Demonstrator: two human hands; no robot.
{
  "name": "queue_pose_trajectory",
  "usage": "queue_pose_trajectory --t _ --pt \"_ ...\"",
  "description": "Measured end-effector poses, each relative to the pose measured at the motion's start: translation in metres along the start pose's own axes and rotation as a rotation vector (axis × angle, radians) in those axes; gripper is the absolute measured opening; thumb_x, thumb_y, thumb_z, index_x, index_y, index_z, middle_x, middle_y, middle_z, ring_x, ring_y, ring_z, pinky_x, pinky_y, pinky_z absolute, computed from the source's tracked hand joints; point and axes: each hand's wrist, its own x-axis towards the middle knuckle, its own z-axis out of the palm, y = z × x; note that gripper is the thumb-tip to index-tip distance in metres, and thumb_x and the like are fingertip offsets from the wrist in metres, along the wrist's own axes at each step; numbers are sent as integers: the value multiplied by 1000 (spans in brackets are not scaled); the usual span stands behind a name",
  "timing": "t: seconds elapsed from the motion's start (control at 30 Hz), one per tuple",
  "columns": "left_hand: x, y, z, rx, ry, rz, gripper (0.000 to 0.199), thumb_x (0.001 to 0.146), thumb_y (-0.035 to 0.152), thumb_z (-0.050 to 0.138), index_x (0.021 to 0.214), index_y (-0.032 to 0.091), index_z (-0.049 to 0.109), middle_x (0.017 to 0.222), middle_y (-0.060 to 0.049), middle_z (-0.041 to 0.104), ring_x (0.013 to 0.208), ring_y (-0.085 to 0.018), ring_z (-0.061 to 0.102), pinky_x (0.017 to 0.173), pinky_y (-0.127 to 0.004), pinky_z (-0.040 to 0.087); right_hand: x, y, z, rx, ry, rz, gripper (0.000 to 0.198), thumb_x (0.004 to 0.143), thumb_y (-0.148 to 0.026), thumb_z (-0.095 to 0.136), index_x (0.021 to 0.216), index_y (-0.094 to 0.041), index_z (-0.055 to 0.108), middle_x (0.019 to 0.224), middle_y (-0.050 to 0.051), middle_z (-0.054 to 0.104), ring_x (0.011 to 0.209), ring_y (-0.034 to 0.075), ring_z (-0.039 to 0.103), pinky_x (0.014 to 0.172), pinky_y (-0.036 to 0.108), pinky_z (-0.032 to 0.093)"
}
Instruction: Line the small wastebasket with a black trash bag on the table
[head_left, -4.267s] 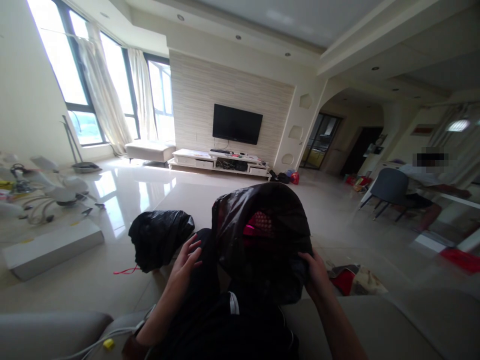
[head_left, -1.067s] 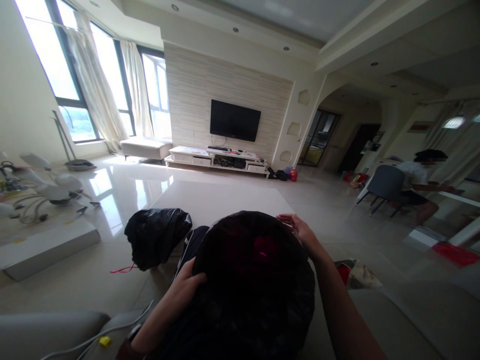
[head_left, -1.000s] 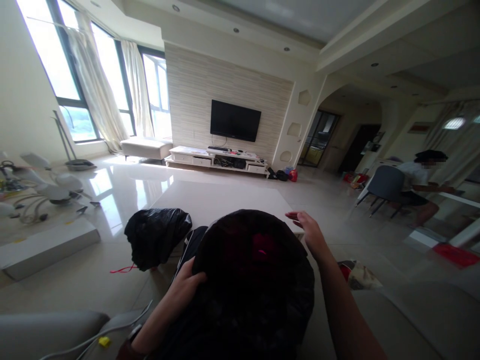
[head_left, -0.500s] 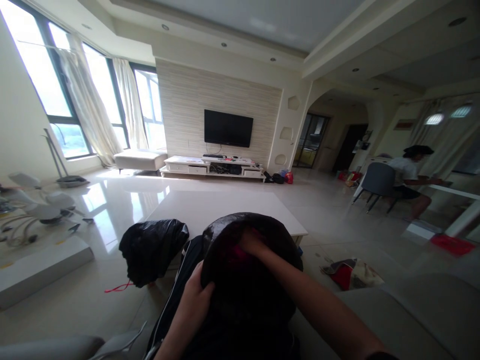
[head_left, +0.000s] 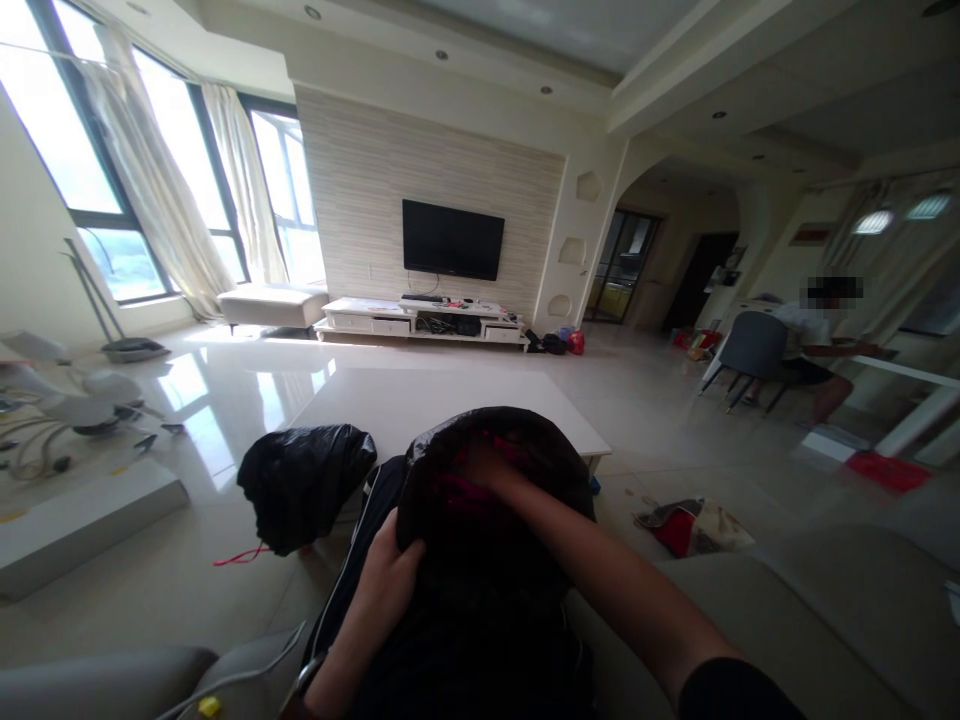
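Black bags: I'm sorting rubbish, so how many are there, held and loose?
Held bag, left hand gripping its rim, right hand inside: 1
Loose bag on the floor: 1
Total: 2

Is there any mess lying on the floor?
Yes. A crumpled red and beige cloth lies on the shiny tile floor right of the white low table, and a lumpy black plastic bag sits on the floor left of it.

Right hand (head_left: 491,470) no longer raised open beside the black bag (head_left: 487,540), now plunged into its mouth among the pink contents (head_left: 457,488). Left hand (head_left: 394,580) lower on the bag's near rim, gripping it. Bag mouth pulled wider, nearer the white table (head_left: 442,405).
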Motion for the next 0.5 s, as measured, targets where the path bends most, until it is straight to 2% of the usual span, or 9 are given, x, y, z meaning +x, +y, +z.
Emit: queue_pose_trajectory --t 0.07,0.13,0.2,0.33,0.4,0.5 --pt "1 -1 -1 17 6 -24 27 65 26 58 88 20 70 83 -4 72 86 -31 65 83 -43 51 -2 -1 5 -87 -27 34 35 100 -28 60 124 -6 72 129 27 71 121 38 69 101 47 56" --pt "0 0 0 21 13 -23 25 64 26 58 86 20 68 82 -4 70 85 -30 64 83 -43 50 -3 -2 15 -147 -52 61 31 101 -18 54 118 -3 74 128 29 71 120 39 70 100 50 56" --pt "-1 2 1 15 18 -7 25 65 25 58 88 20 68 84 -3 69 87 -30 64 84 -42 50 -2 -1 27 -181 -72 88 28 103 -16 53 116 -4 74 125 25 74 117 34 72 99 49 58" --pt "-5 5 4 18 -11 11 26 66 24 58 89 20 69 81 -2 68 84 -28 63 82 -40 50 4 5 47 -213 -27 122 26 104 -26 61 121 -9 70 129 15 73 119 25 71 105 48 57" --pt "-6 6 5 24 -19 23 27 66 23 58 90 20 70 81 -2 68 85 -28 63 83 -41 51 5 8 52 -226 1 110 26 104 -26 62 124 -10 69 133 14 70 125 25 68 109 49 55" --pt "-6 4 5 28 -4 21 26 65 24 59 89 20 70 82 -3 68 87 -29 64 85 -42 51 1 13 53 -244 1 69 36 103 -15 58 138 -10 63 148 18 62 138 30 59 116 54 48"
